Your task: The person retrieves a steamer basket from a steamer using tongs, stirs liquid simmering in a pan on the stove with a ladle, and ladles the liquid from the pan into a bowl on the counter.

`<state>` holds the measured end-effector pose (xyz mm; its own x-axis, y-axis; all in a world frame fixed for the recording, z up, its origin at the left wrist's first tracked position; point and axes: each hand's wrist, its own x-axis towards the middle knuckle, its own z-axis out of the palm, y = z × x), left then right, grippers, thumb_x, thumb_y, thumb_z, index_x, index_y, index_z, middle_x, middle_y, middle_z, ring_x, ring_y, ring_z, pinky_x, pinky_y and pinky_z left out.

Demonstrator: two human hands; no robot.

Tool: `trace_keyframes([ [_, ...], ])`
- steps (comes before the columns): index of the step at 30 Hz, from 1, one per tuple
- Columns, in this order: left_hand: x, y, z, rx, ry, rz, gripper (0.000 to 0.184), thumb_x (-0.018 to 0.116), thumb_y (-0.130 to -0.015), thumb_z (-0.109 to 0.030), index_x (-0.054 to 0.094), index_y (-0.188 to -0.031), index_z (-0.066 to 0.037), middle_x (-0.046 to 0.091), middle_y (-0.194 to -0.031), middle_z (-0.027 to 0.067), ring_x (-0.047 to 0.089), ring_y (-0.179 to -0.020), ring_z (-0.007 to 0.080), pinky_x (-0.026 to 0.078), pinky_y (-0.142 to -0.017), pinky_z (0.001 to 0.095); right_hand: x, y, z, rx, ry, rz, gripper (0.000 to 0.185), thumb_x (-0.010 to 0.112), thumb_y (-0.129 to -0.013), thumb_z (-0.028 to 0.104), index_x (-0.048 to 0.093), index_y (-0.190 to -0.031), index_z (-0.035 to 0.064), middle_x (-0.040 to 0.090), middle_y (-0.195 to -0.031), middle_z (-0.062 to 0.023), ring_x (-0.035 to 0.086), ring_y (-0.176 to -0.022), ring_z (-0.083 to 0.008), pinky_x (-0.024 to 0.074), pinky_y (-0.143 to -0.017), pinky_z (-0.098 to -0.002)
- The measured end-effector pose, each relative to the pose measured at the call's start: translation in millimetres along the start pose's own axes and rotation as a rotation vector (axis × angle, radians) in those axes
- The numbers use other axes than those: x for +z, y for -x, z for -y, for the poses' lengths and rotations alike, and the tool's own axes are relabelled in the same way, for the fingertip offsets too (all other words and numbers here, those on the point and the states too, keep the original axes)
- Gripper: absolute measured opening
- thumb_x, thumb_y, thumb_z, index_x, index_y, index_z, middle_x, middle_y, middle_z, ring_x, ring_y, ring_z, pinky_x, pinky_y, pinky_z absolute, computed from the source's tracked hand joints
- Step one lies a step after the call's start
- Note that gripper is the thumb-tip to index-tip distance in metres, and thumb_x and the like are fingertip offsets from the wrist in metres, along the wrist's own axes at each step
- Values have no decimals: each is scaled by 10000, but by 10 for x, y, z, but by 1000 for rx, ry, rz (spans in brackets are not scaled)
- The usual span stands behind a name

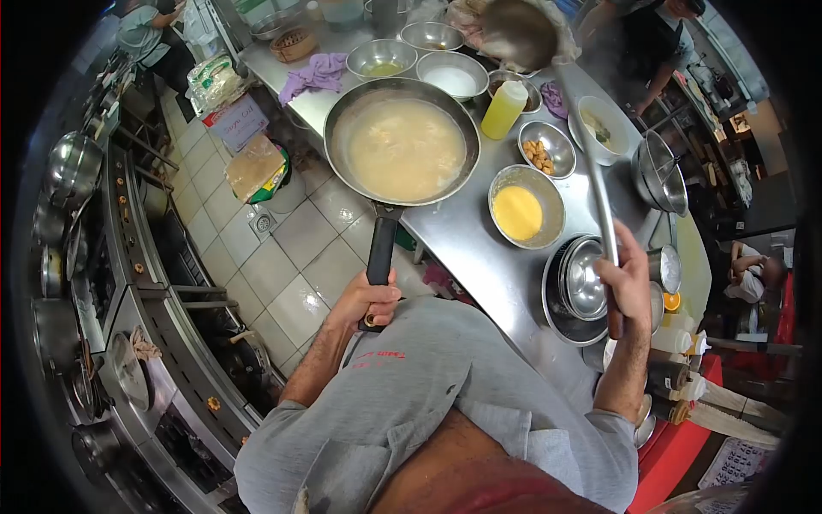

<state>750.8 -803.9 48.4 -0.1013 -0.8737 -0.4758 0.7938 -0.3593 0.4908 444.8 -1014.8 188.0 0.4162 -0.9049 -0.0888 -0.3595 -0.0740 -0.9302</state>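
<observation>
My left hand is closed round the black handle of a wide frying pan, which holds pale, cloudy liquid. My right hand grips the wooden end of a long metal ladle; its round bowl is up at the top of the view, above the far side of the table. Between the pan and the ladle stand a squeeze bottle of yellow liquid, a bowl with brown pieces and a bowl of yellow liquid. Stacked metal bowls sit near my right hand.
More metal bowls line the steel table behind the pan, beside a purple cloth. Stoves run along the left, past a tiled floor. Other people are at the top left, top right and far right.
</observation>
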Motion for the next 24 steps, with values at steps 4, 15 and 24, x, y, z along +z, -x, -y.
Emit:
trace_keyframes([
  [4,-96,-14,-62,-5,-8,25,240,595,-766,12,395,-826,-105,374,-557,-31,329,-403,34,277,-346,214,212,-50,79,56,256,202,610,525,-652,-37,445,-1255,6,541,-751,-22,467,-620,-89,379,-565,-221],
  [15,-93,-100,-156,20,-15,-20,243,591,-764,19,392,-835,-102,377,-556,-27,333,-400,42,283,-348,219,902,28,185,360,106,437,584,537,-687,7,421,-1259,-26,484,-613,4,474,-487,-77,386,-437,-225],
  [24,-100,-170,-200,27,-20,-51,242,576,-763,29,406,-864,-111,360,-552,-33,318,-404,36,280,-346,219,1234,66,450,609,-417,570,525,554,-713,80,426,-1215,-5,446,-490,-34,425,-356,-109,347,-316,-240],
])
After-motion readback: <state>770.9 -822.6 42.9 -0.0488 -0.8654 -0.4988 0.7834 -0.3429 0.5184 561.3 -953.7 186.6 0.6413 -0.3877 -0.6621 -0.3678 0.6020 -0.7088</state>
